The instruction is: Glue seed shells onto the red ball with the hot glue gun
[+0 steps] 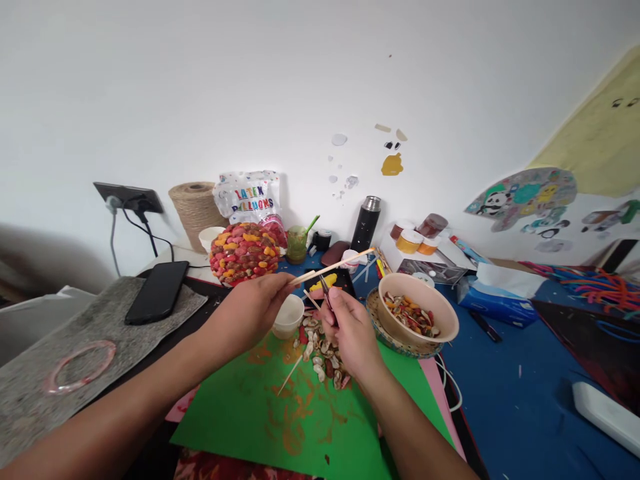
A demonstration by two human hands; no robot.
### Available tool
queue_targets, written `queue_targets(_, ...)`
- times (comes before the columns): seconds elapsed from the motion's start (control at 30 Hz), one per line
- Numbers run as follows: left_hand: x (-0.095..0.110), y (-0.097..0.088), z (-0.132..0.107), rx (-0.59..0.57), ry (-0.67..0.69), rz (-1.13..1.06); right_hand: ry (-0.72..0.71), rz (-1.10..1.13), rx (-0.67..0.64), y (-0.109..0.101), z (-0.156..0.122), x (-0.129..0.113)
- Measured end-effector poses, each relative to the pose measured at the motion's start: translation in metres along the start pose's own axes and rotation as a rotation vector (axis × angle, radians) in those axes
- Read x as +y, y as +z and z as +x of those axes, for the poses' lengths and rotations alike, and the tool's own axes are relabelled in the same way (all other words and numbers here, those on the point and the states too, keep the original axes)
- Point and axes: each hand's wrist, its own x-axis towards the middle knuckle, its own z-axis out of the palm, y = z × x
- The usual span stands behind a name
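Observation:
My left hand is closed around a long wooden skewer that slants up to the right. My right hand grips small dark pliers, whose tip points up toward the skewer. Under both hands a pile of painted peanut shells lies on a green paper sheet smeared with brown glue. A thin stick lies on the sheet. A small white cup stands just behind my left hand.
A beige bowl of shells sits on a woven plate at right. A shell-covered ball, twine spool, balloon bag, black flask, paint jars, phone and tissue box crowd the back.

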Motion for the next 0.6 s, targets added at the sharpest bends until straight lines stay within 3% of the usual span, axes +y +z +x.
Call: queue_targets(0.6,-0.007,0.019,-0.005,0.025,0.055,0.227,0.031,-0.049,0.0,0.004,-0.002,-0.004)
